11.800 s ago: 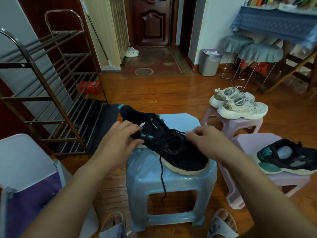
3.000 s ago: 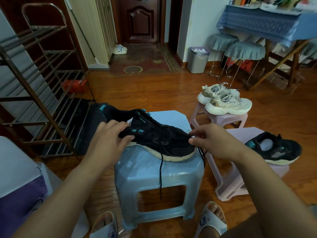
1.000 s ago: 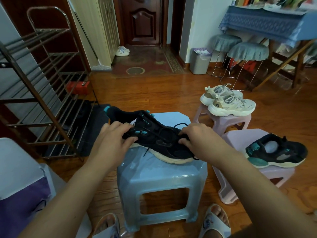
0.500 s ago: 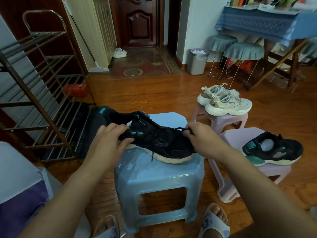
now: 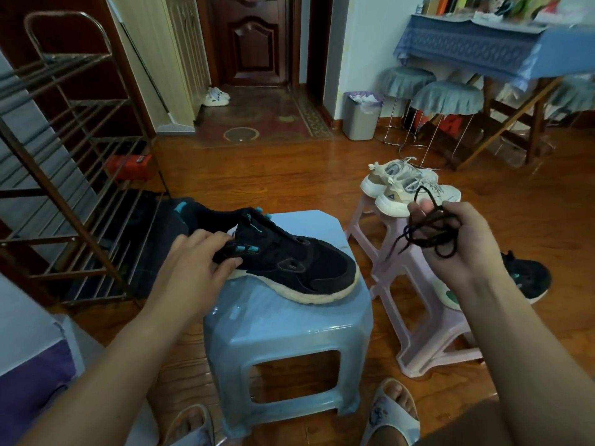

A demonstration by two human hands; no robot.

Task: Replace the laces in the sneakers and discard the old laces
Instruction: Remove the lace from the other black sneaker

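The old black lace is bunched in the right hand, fingers curled round it; limp and light, it is best kept as one wad (loose ends dangle). The left hand grips the collar of the black sneaker on the blue stool. The grey bin stands well apart, with pink stools between.

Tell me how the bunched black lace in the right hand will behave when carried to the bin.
The thin black cord lace looks floppy: it folds into loose loops in the right hand. It is probably very light. One end dangles below the grip, so it may swing or snag on the pale pink plastic stool.
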